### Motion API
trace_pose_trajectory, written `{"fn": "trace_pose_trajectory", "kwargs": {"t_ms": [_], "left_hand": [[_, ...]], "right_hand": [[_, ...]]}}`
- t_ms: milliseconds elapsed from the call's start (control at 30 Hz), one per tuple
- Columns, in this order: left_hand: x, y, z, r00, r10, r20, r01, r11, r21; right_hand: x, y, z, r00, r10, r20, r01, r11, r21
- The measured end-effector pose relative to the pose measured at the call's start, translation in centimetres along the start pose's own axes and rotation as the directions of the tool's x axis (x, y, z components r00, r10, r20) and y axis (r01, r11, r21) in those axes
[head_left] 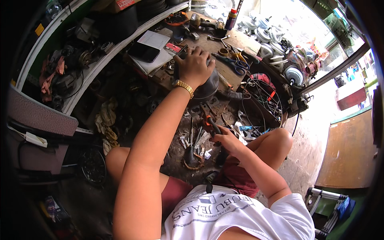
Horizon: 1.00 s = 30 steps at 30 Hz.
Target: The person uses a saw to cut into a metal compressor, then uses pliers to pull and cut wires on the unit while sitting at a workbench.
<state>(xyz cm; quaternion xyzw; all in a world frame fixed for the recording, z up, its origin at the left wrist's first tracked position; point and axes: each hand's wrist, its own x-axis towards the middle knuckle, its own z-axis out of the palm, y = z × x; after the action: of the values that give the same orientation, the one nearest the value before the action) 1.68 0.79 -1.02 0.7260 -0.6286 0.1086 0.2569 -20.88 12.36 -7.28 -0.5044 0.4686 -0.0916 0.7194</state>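
Note:
My left hand (pixel 196 66), with a gold watch on its wrist, is laid over the top of a black rounded housing (pixel 208 86) at the front of the low worktable. Its fingers curl over the housing's far side, and the palm covers part of it. Lower and to the right, my right hand (pixel 228 141) grips a pair of pliers (pixel 209 120) with orange and black handles. The jaws point away from me, over the littered floor just in front of the housing. A screwdriver (pixel 191 142) lies on the floor left of the pliers.
On the worktable are a phone (pixel 144 52), a notebook (pixel 150 64), blue-handled scissors (pixel 239 66), a power tool (pixel 206 23) and a spray can (pixel 231 20). A box of tangled cables (pixel 264 96) stands at right. A shelf of parts (pixel 84 70) runs along the left.

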Motion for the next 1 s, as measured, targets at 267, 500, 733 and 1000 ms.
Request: {"fn": "trace_pose_trajectory", "kwargs": {"t_ms": [267, 500, 733, 1000], "left_hand": [[-0.3, 0.2, -0.1, 0.999, 0.028, -0.042, -0.027, 0.999, 0.029], [0.0, 0.1, 0.6, 0.996, 0.029, -0.081, -0.027, 0.999, 0.033], [0.1, 0.4, 1.1, 0.994, 0.013, -0.113, -0.011, 1.0, 0.014], [0.0, 1.1, 0.7, 0.998, -0.018, -0.064, 0.016, 1.0, -0.024]], "right_hand": [[0.1, -2.2, -1.1, 0.994, 0.089, 0.06, -0.088, 0.996, -0.014], [1.0, -2.7, -0.7, 0.99, 0.137, -0.044, -0.14, 0.987, -0.075], [2.3, -0.6, -1.1, 0.992, 0.104, -0.077, -0.119, 0.967, -0.224], [5.9, 6.9, 1.5, 0.767, -0.582, -0.271, 0.305, 0.702, -0.644]]}}
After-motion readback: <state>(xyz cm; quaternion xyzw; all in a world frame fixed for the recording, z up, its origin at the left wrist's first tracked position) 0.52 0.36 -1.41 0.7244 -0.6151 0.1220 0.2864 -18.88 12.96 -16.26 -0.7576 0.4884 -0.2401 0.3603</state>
